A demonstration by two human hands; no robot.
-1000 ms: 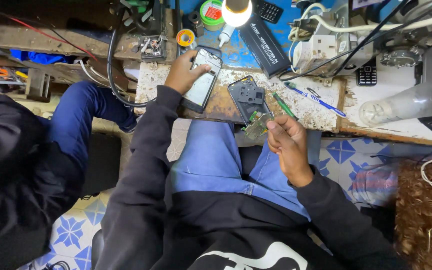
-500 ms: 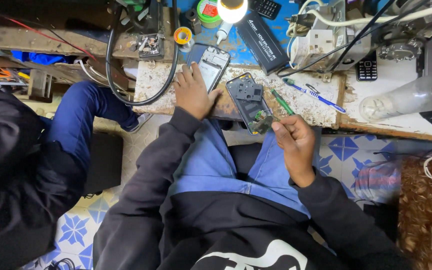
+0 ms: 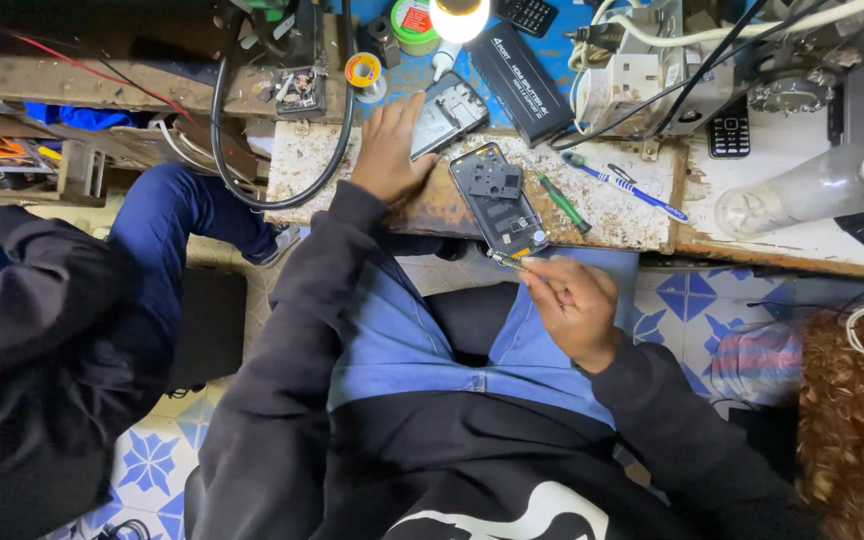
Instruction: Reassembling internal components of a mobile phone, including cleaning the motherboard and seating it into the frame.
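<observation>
Jeans and a dark sweater fill the near view, the person seated at the bench edge. Closest in, the right hand [image 3: 574, 305] is curled over the lap, fingers pinched on a thin metal tool whose tip pokes out toward the bench; I take it for tweezers [image 3: 508, 261], though it is too small to be sure. That tip sits just at the lower end of an opened phone frame [image 3: 498, 197], a dark rectangle lying on the worn bench [image 3: 642, 215] with a small black plate on its upper half.

Just right of the frame lie a green screwdriver [image 3: 563, 201] and a blue pen [image 3: 637, 192], near each other but apart.

Further out, the left hand [image 3: 388, 152] is stretched forward, palm down and fingers spread, its fingertips resting on a phone [image 3: 446, 113] that lies tilted at the far edge of the bench. The hand is laid on it, not closed round it.

Beyond that stand a black box [image 3: 520, 70], a solder roll [image 3: 362, 70], a round green tin [image 3: 413, 22] and a bright lamp [image 3: 459, 16]. A black cable [image 3: 252, 195] loops down on the left, and a keypad phone [image 3: 729, 133] and a clear bottle [image 3: 802, 190] sit far right.

Another person in dark clothes and blue trousers [image 3: 167, 235] sits at the left.
</observation>
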